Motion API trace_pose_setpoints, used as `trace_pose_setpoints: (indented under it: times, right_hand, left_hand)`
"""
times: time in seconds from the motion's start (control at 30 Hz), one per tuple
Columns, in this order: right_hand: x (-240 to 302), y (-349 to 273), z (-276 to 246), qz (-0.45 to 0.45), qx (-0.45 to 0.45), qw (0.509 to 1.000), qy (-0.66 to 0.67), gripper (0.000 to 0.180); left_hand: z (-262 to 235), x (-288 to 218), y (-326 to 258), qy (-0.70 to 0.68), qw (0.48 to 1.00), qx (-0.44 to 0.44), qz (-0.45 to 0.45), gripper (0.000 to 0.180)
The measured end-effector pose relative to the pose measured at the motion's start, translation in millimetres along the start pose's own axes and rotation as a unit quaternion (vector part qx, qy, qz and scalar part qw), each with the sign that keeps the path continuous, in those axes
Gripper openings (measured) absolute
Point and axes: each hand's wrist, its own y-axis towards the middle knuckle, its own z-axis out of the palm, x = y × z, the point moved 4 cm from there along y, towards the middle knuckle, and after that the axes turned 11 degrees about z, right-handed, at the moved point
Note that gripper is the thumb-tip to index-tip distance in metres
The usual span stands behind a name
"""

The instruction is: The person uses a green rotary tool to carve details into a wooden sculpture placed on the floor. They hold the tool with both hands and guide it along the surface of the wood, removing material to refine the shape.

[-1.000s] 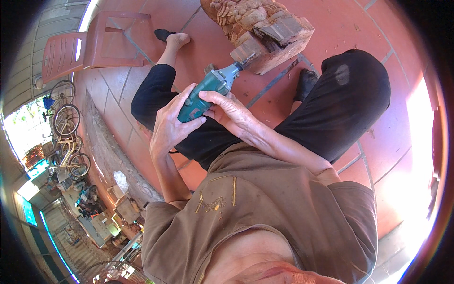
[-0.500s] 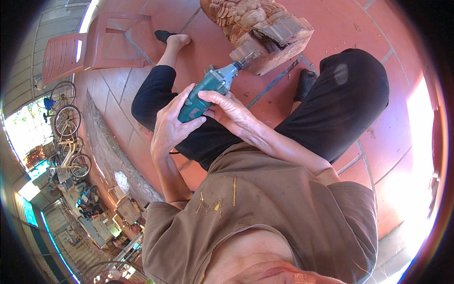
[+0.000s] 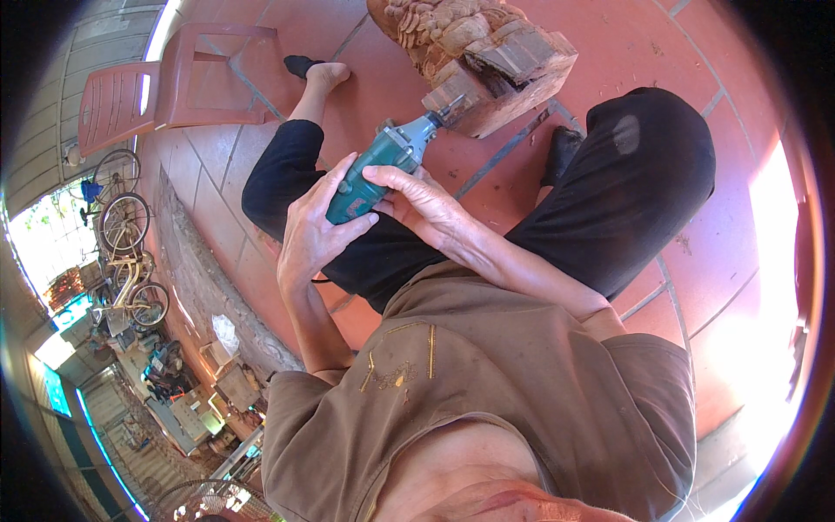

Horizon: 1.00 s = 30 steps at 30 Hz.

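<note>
A green handheld rotary grinder (image 3: 383,167) with a grey nose points up and right, its bit touching the lower edge of a carved wooden block (image 3: 487,54) on the red tiled floor. My left hand (image 3: 315,228) wraps around the tool's green body from the left. My right hand (image 3: 424,202) grips the same body from the right, fingers laid over the top. Both hands sit above my lap, between my knees in black trousers.
A red plastic chair (image 3: 156,83) stands at the upper left. My bare foot (image 3: 323,76) rests beside it. Bicycles (image 3: 126,252) and clutter lie beyond a low stone kerb (image 3: 204,287) on the left. Red floor tiles (image 3: 713,252) stretch to the right.
</note>
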Motion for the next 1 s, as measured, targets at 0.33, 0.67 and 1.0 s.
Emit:
trace_pose_setpoints:
  times: [0.33, 0.67, 1.0]
  right_hand:
    - [0.6, -0.8, 0.4, 0.005, -0.006, 1.000, -0.008, 0.041]
    - [2.7, 0.7, 2.6, 0.009, -0.005, 1.000, -0.004, 0.040]
    - [5.4, 5.3, 4.9, 0.010, -0.006, 1.000, -0.005, 0.040]
  left_hand:
    - [0.2, 0.1, 0.1, 0.003, 1.000, -0.002, 0.008, 0.074]
    - [-0.5, 2.1, 1.5, -0.003, 1.000, -0.006, 0.001, 0.074]
    - [-3.8, 6.5, 3.5, -0.004, 1.000, -0.001, -0.003, 0.074]
